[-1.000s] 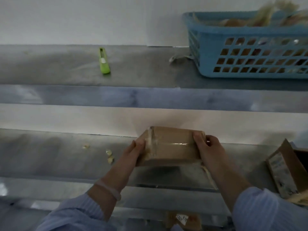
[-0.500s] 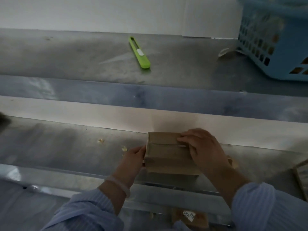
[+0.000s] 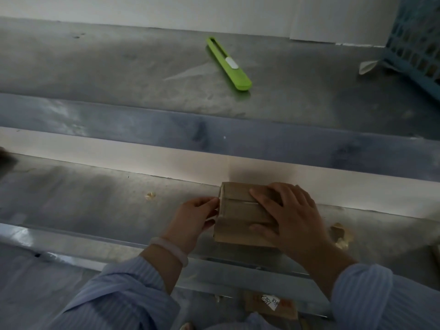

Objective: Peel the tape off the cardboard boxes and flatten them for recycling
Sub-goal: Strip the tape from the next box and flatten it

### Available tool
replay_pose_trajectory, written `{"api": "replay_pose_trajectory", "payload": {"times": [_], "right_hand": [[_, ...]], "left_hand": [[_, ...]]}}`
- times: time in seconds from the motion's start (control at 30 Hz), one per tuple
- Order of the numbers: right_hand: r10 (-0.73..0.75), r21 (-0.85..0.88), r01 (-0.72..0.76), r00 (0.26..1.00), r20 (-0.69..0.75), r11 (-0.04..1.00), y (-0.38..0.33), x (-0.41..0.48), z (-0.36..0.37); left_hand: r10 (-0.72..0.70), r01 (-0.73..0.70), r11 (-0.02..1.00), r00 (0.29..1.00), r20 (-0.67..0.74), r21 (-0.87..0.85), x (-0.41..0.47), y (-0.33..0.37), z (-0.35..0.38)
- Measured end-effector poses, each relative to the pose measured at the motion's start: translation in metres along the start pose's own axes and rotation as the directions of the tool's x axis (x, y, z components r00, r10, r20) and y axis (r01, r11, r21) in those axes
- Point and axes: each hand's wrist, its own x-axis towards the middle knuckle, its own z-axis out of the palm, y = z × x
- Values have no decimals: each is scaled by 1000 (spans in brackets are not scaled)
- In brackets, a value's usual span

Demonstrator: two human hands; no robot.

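1. Cardboard box (image 3: 238, 211), small, brown and taped, sits near the front of the grey metal bench (image 3: 95, 206). Yanking the clear tape (image 3: 235, 201) could tear it short or skid the box.
2. Right hand (image 3: 291, 216) lies flat on top, fingers spread, pressing down. Left hand (image 3: 194, 217) curls its fingertips against the left edge. I cannot tell whether it has pinched any tape.

Left of the cardboard box (image 3: 240, 215) the lower steel surface (image 3: 83, 210) lies open save 1 small scrap (image 3: 150, 195); a white wall (image 3: 166, 160) stands right behind the box. On the upper shelf (image 3: 95, 72) a green cutter (image 3: 228, 64) lies midway and a blue basket (image 3: 416, 44) blocks the far right.
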Motion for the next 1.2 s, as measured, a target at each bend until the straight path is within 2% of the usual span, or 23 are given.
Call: {"api": "replay_pose_trajectory", "payload": {"times": [0.27, 0.57, 0.7, 0.87, 1.07, 1.13, 1.2], "right_hand": [[48, 68, -48, 999, 2, 997, 6, -15, 10], [63, 98, -60, 998, -28, 993, 3, -18, 12], [80, 105, -76, 996, -36, 992, 2, -20, 10], [86, 120, -78, 994, -69, 990, 0, -18, 12], [112, 139, -99, 990, -86, 985, 0, -20, 17], [113, 137, -102, 990, -79, 985, 0, -19, 17], [112, 133, -101, 991, -79, 986, 0, -20, 18]], "left_hand": [[36, -47, 987, 997, 75, 151, 5, 1, 8], [131, -135, 984, 991, 42, 115, -4, -7, 3], [161, -164, 986, 985, 65, 41, -9, 2, 4], [82, -70, 991, 991, 102, -116, -12, 11, -3], [-34, 51, 988, 993, 116, -146, -15, 3, -7], [-61, 75, 993, 987, 150, -89, -17, 1, -8], [-32, 22, 998, 981, 190, 57, -21, -1, -8]]}}
